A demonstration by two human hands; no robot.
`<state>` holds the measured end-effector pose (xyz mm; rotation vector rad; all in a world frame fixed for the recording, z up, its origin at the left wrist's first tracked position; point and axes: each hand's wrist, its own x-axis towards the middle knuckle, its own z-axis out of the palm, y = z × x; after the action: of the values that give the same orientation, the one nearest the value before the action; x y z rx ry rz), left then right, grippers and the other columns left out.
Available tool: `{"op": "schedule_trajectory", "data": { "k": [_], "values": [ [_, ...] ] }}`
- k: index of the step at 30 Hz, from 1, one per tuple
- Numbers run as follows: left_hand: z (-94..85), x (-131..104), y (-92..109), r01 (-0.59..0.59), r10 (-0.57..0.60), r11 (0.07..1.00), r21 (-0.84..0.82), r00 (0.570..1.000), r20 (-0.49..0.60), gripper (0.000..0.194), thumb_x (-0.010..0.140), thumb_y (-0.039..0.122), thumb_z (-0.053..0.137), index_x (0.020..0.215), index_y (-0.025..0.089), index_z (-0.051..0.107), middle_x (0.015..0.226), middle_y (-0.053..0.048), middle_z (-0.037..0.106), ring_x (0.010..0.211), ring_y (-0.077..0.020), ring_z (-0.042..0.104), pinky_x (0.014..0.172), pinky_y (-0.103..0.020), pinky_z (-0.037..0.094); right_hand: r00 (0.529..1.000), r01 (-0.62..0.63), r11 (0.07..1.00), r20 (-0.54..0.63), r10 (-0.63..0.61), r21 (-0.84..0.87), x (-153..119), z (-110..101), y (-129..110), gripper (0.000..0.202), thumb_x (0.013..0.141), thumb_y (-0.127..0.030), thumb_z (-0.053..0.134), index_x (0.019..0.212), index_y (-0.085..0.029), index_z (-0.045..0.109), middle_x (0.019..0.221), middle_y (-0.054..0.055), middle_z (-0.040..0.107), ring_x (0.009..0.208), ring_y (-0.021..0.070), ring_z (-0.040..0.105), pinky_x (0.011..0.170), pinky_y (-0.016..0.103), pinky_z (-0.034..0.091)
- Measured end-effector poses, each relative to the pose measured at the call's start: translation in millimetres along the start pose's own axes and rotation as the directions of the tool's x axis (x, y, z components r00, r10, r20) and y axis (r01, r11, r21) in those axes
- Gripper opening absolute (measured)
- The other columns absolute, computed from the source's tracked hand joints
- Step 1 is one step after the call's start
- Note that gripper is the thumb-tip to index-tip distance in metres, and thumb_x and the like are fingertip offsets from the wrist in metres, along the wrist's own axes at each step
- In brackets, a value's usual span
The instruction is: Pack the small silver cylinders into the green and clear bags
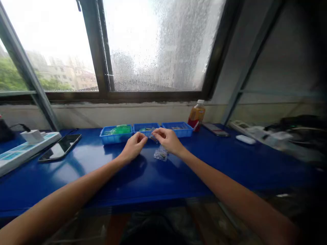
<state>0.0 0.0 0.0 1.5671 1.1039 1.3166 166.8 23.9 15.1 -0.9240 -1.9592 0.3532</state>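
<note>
My right hand [167,139] pinches a small clear plastic bag [153,136] with dark bits inside, just in front of the middle blue tray [146,126]. Close beside it on the left, my left hand [135,144] has thumb and fingertips pressed together near the bag's edge; whatever they hold is too small to make out. Below my right hand, several small clear bags [160,153] lie on the blue table [114,183]. The left blue tray [116,137] holds green and clear packets, and the right blue tray [184,132] holds small items that are blurred.
A phone [60,148] and a white power strip [28,149] lie at the left. An orange drink bottle [197,114] stands behind the right tray. Further right are another phone [216,129], a white case [245,139] and cluttered cables.
</note>
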Motion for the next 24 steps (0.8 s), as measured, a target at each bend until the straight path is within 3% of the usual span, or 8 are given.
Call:
{"op": "schedule_trajectory", "data": {
  "k": [2, 4, 8, 13, 16, 18, 21, 24],
  "values": [
    [3.0, -3.3, 5.2, 0.199, -0.180, 0.965, -0.169, 0.976, 0.125, 0.045, 0.072, 0.058, 0.055, 0.075, 0.013, 0.055, 0.065, 0.000, 0.052, 0.057, -0.0099, 0.046, 0.058, -0.024, 0.034, 0.996, 0.065, 0.997, -0.056, -0.068, -0.045, -2.7, -0.2, -2.4, 0.012, 0.080, -0.022, 0.054, 0.082, -0.016, 0.064, 0.066, 0.001, 0.060, 0.056, 0.0101, 0.049, 0.055, 0.023, 0.038],
    [4.3, -5.5, 10.3, 0.326, -0.269, 0.901, -0.286, 0.938, 0.220, 0.050, 0.075, 0.061, 0.047, 0.076, 0.013, 0.057, 0.066, -0.001, 0.054, 0.057, -0.0102, 0.047, 0.057, -0.024, 0.035, 0.987, 0.136, 0.987, -0.069, -0.143, -0.088, -5.4, -0.5, -5.1, 0.010, 0.079, -0.020, 0.055, 0.083, -0.017, 0.064, 0.069, 0.001, 0.059, 0.059, 0.0103, 0.050, 0.057, 0.023, 0.039],
    [1.6, -6.3, 16.7, 0.344, -0.255, 0.841, -0.416, 0.933, 0.256, 0.043, 0.075, 0.055, 0.054, 0.077, 0.012, 0.059, 0.072, -0.003, 0.057, 0.062, -0.0103, 0.051, 0.059, -0.023, 0.037, 0.955, 0.295, 0.945, 0.017, -0.295, -0.141, -11.1, -1.3, -11.8, 0.015, 0.082, -0.018, 0.050, 0.087, -0.019, 0.065, 0.077, 0.003, 0.057, 0.067, 0.0114, 0.052, 0.062, 0.024, 0.041],
    [-3.3, -1.8, 11.1, 0.129, -0.093, 0.947, -0.294, 0.987, 0.133, 0.024, 0.074, 0.035, 0.063, 0.079, 0.012, 0.059, 0.067, 0.000, 0.055, 0.062, -0.0093, 0.050, 0.061, -0.022, 0.038, 0.934, 0.345, 0.934, 0.132, -0.333, -0.087, -14.6, -1.5, -20.0, 0.017, 0.080, -0.023, 0.055, 0.092, -0.018, 0.066, 0.092, 0.006, 0.057, 0.084, 0.0151, 0.055, 0.077, 0.028, 0.043],
    [-7.2, 1.7, 6.1, -0.103, 0.102, 0.994, -0.038, 0.995, -0.006, 0.019, 0.079, 0.032, 0.056, 0.081, 0.014, 0.058, 0.067, 0.000, 0.055, 0.062, -0.0106, 0.050, 0.060, -0.023, 0.039, 0.970, 0.204, 0.979, 0.138, -0.202, -0.001, -10.7, -0.9, -20.1, 0.020, 0.080, -0.031, 0.056, 0.087, -0.016, 0.068, 0.086, 0.006, 0.060, 0.082, 0.0161, 0.056, 0.078, 0.030, 0.043],
    [-10.0, 2.6, 4.6, -0.276, 0.292, 0.933, 0.230, 0.956, -0.037, 0.014, 0.081, 0.028, 0.053, 0.083, 0.015, 0.060, 0.075, -0.002, 0.059, 0.069, -0.0131, 0.053, 0.063, -0.025, 0.041, 0.988, -0.015, 0.995, 0.153, -0.001, 0.103, -6.5, -0.8, -17.2, 0.034, 0.084, -0.041, 0.048, 0.077, -0.014, 0.068, 0.076, 0.006, 0.061, 0.075, 0.0156, 0.056, 0.072, 0.029, 0.043],
    [-12.3, 1.2, 4.3, -0.495, 0.541, 0.698, 0.517, 0.838, 0.071, 0.014, 0.082, 0.021, 0.051, 0.085, 0.019, 0.064, 0.084, -0.004, 0.059, 0.083, -0.0166, 0.054, 0.075, -0.030, 0.042, 0.939, -0.318, 0.901, 0.225, 0.258, 0.294, -1.9, -1.2, -11.9, 0.047, 0.085, -0.049, 0.040, 0.069, -0.012, 0.064, 0.066, 0.006, 0.060, 0.063, 0.0129, 0.055, 0.059, 0.026, 0.040],
    [-10.5, -1.3, 4.6, -0.587, 0.633, 0.572, 0.574, 0.760, 0.147, 0.016, 0.082, 0.017, 0.050, 0.087, 0.021, 0.065, 0.091, -0.005, 0.056, 0.091, -0.0180, 0.051, 0.084, -0.034, 0.040, 0.921, -0.379, 0.835, 0.248, 0.299, 0.399, -1.3, -1.4, -9.6, 0.030, 0.075, -0.042, 0.056, 0.072, -0.013, 0.061, 0.062, 0.002, 0.057, 0.055, 0.0097, 0.051, 0.052, 0.022, 0.037]
  ]
}}
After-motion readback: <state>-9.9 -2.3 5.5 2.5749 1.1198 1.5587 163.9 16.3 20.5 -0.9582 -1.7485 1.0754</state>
